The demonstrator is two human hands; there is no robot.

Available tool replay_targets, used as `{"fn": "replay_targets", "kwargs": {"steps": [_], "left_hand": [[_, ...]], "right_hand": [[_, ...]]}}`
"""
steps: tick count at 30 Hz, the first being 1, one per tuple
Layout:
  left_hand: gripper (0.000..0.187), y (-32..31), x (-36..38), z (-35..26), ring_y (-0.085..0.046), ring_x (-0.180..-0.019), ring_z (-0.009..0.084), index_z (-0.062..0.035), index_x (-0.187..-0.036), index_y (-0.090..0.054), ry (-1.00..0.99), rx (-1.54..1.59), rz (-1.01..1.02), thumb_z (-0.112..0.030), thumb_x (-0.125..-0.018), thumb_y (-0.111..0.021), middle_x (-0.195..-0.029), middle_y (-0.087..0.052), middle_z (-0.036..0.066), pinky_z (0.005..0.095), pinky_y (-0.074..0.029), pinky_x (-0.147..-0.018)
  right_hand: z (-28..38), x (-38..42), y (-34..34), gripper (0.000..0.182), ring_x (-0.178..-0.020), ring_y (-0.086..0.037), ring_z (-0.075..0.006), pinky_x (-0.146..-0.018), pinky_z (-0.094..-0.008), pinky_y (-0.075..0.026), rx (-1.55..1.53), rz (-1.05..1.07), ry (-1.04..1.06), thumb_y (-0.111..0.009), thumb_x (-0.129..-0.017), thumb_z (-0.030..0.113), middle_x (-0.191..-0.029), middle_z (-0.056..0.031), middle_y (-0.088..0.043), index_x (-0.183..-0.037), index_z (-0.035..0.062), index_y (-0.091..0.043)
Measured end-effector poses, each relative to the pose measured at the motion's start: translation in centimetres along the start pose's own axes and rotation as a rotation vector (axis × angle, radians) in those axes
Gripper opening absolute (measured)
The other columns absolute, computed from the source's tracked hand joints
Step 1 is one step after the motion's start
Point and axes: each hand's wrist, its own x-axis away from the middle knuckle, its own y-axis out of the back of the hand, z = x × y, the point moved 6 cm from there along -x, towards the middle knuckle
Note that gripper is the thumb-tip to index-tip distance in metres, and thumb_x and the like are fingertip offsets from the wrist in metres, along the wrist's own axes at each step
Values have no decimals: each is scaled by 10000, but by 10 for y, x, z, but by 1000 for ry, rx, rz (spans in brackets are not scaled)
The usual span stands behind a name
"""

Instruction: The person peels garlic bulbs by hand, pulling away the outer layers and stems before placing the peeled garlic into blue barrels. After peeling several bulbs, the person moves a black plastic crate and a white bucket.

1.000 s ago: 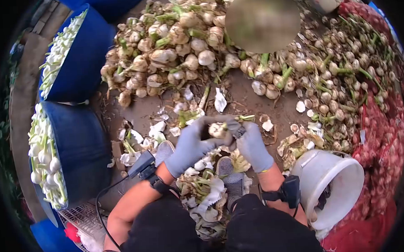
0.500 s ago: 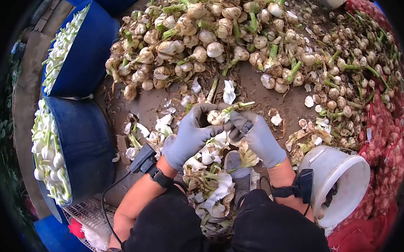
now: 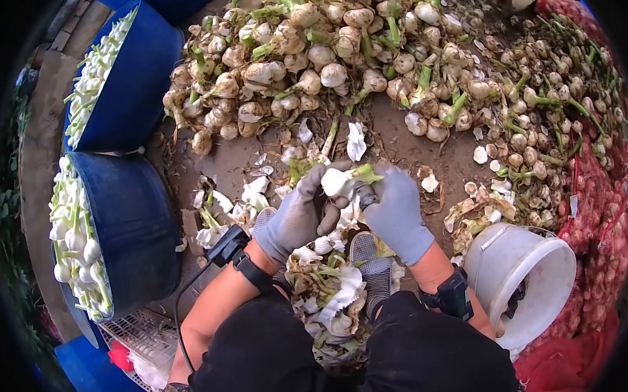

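Observation:
A white, partly peeled garlic bulb (image 3: 336,182) with a short green stem (image 3: 364,174) is between my gloved hands. My left hand (image 3: 299,214) is closed around the bulb's left side, its fingers under and behind it. My right hand (image 3: 396,208) is closed at the stem side, its thumb and fingertips pressed against the stem and outer skin. A dark grey band or patch shows on the right thumb. Below my hands, a heap of torn skins and leaves (image 3: 329,300) lies between my shoes.
Unpeeled bulbs form a large pile (image 3: 308,63) ahead. Blue tubs (image 3: 129,225) of white garlic stand at left. A white bucket (image 3: 487,279) leans on its side at right, by red mesh sacks (image 3: 599,232). Loose skins (image 3: 356,141) lie on the ground.
The brown outer skin has come off the bulb, which now shows white. My right hand has turned and shifted slightly up; the left has stayed nearly in place.

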Motion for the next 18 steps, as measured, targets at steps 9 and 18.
{"fn": "replay_targets", "kwargs": {"steps": [9,18], "left_hand": [[702,14,5,-8,-539,-773,42,-36,-1441,-377,-101,-619,-267,-426,-926,-652,-1015,-612,-6,186,-465,-644],[441,13,1,-27,-615,-933,118,5,-1186,-607,-188,-806,-263,-326,-907,-690,-1051,-640,62,255,-502,-828]], "right_hand": [[-13,13,-36,122,-714,-576,-87,-642,-248,-486,-967,339,-688,-564,-920,28,-844,-50,-667,-953,-38,-660],[-13,24,-38,219,-811,-680,-244,-740,-353,-519,-802,297,-481,-626,-878,118,-916,-150,-696,-1044,-24,-639]]}}
